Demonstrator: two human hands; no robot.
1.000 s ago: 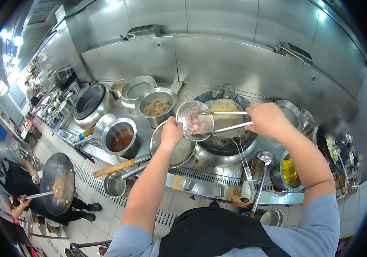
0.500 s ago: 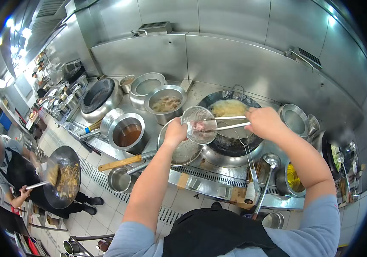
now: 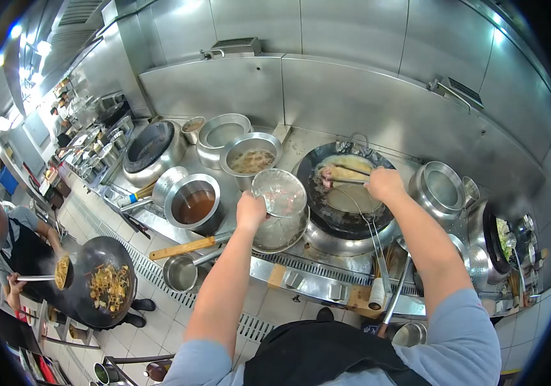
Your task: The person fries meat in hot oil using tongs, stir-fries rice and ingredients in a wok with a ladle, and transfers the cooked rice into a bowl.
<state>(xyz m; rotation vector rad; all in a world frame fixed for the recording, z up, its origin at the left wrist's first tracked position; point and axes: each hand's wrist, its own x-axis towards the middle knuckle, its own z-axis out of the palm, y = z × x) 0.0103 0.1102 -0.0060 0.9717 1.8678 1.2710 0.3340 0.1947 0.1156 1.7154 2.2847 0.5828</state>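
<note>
The right hand (image 3: 386, 184) has swung away from the clear bowl (image 3: 280, 193), and the tips of its chopsticks (image 3: 351, 182) now reach into the left part of the big wok (image 3: 314, 209). Pink pieces of food (image 3: 326, 181) lie at those tips, inside the wok and beside its pale, bubbling contents, so at least some of the food seems to have passed from bowl to wok. A little pinkish matter shows in the bowl, so it may not be fully emptied. The right hand is closed round the upper ends of the chopsticks, which stand slightly apart; whether they grip a piece or have just let it go, I cannot tell. The left hand (image 3: 251, 210) is closed on the bowl's near left edge, its fingers partly hidden, and holds the bowl tilted above a round strainer (image 3: 278, 239), left of the wok. A wire skimmer (image 3: 377, 243) sits with its hoop in the wok and its handle out over the near rim. On the bench farther left are a pot of brown liquid (image 3: 172, 212) and, beyond it, a pot of pale food (image 3: 277, 158). At the far left, a co-worker (image 3: 26, 248) holds a ladle (image 3: 36, 278) beside a pan (image 3: 84, 297) of cooked food.
</note>
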